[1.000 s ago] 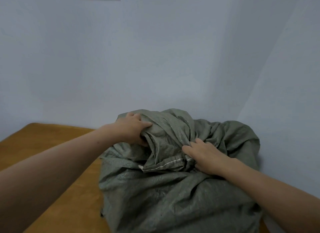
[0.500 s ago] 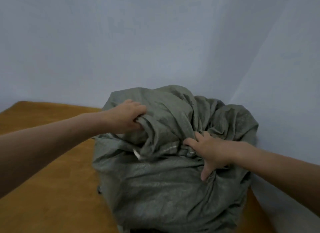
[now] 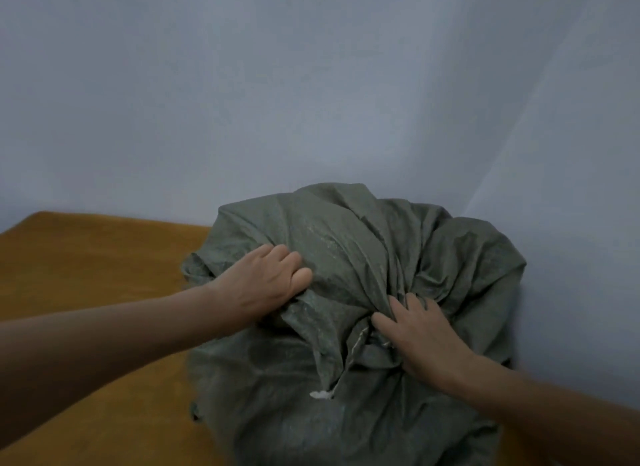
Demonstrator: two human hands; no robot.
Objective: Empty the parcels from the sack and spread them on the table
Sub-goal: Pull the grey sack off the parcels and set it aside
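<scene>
Left hand (image 3: 263, 282) and right hand (image 3: 422, 337) clutch the grey-green sack (image 3: 346, 250) on the bench (image 3: 86, 264).
It stands at the bench's right end against the wall (image 3: 311, 84); both hands' fingers (image 3: 294, 261) curl tight into cloth folds near its top.

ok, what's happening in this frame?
A person is working at a bulging grey-green sack on a wooden table by the wall. The left hand grips a bunch of fabric on its upper left; the right hand grips the gathered folds near the hemmed edge. Nothing is out of it yet.
</scene>
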